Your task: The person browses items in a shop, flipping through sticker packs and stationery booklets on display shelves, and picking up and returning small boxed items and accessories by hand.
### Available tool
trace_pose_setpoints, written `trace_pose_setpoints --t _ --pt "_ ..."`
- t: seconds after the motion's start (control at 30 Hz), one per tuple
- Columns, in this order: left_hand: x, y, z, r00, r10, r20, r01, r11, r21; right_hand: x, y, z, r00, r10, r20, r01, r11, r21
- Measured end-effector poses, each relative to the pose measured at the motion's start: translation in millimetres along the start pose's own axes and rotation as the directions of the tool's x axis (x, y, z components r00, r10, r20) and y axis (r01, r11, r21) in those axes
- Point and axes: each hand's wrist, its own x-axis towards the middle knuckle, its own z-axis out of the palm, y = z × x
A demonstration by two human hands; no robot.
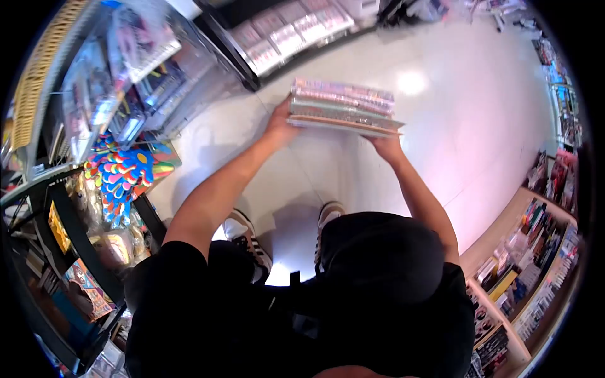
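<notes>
Leftmost, we note a rack (38,183) of wrapped goods, with a bright multicoloured item (123,173) at its inner side. The left arm reaches forward, nearly straight; its left hand (282,123) grasps the left end of the stack, finger detail blurred. Centrally, we observe the stack of flat packs (343,107) held out before the body, above the pale floor (309,167): pink-lilac patterned uppermost, then grey-green, brownish and whitish layers, print illegible. The right arm extends forward; its right hand (386,147) grips the near edge towards the right end, most fingers hidden beneath. Rightmost, we record wooden shelving (495,249) with packed compartments.
</notes>
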Motion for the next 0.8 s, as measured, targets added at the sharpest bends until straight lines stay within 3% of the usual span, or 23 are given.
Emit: trace_pose_setpoints --t 0.03,0.13,0.2,0.23,0.27,0.33,0.5,0.57,0.6,0.67,0.7,0.73,0.77,0.8 --pt "1.4 9.8 -3.4 0.999 -0.037 -0.033 0.032 0.993 -0.118 4.4 -5.7 -6.9 0.999 -0.012 0.033 0.013 0.999 -0.032" --pt "-18.4 53.8 -17.4 0.996 0.094 0.000 -0.094 0.994 -0.052 17.9 -91.4 -43.1 0.995 -0.018 0.097 0.018 1.000 0.000" --pt "-48.8 77.1 -25.2 0.992 0.122 0.039 -0.122 0.992 -0.004 28.0 -123.8 -73.0 0.933 -0.034 0.359 0.042 0.999 -0.014" --pt "-65.2 107.9 -33.7 0.999 0.032 -0.018 -0.030 0.990 0.139 37.7 -145.7 -82.9 0.887 -0.009 0.462 -0.012 0.999 0.043" --pt "-80.6 129.4 -40.0 0.999 0.034 -0.038 -0.028 0.991 0.133 41.5 -167.6 -89.1 0.850 0.088 0.520 -0.179 0.975 0.129" --pt "-109.4 161.8 -51.3 0.983 0.184 0.017 -0.185 0.979 0.082 46.2 -211.0 -94.5 0.817 0.041 0.576 -0.169 0.971 0.171" --pt "-192.0 200.5 -84.3 0.980 0.183 -0.074 -0.178 0.981 0.074 28.7 -270.1 -60.0 0.687 -0.071 0.724 -0.201 0.938 0.283" --pt "-222.9 206.2 -100.4 0.995 0.051 -0.082 -0.063 0.988 -0.142 15.2 -278.2 -37.8 0.671 -0.116 0.733 -0.244 0.898 0.365" --pt "-238.0 202.7 -107.5 0.993 0.035 -0.115 -0.054 0.984 -0.168 3.3 -277.0 -25.0 0.669 -0.106 0.736 -0.277 0.883 0.379" --pt "-265.4 228.2 -111.4 0.967 -0.188 -0.171 0.114 0.922 -0.371 -17.8 -279.8 9.3 0.685 -0.050 0.727 -0.552 0.616 0.562" --pt "-275.3 234.4 -109.7 0.961 -0.207 -0.182 0.125 0.916 -0.382 -24.0 -301.6 13.3 0.663 0.028 0.748 -0.644 0.531 0.551" --pt "-284.8 239.4 -107.8 0.921 -0.330 -0.208 0.188 0.841 -0.507 -29.6 -322.3 15.8 0.633 0.105 0.767 -0.725 0.430 0.539" --pt "-291.3 242.1 -106.1 0.868 -0.447 -0.214 0.232 0.748 -0.621 -31.5 -321.3 27.1 0.618 0.111 0.778 -0.739 0.419 0.527" --pt "-298.1 241.0 -104.0 0.860 -0.464 -0.213 0.244 0.740 -0.627 -29.8 -316.4 38.3 0.609 0.061 0.791 -0.725 0.447 0.524"
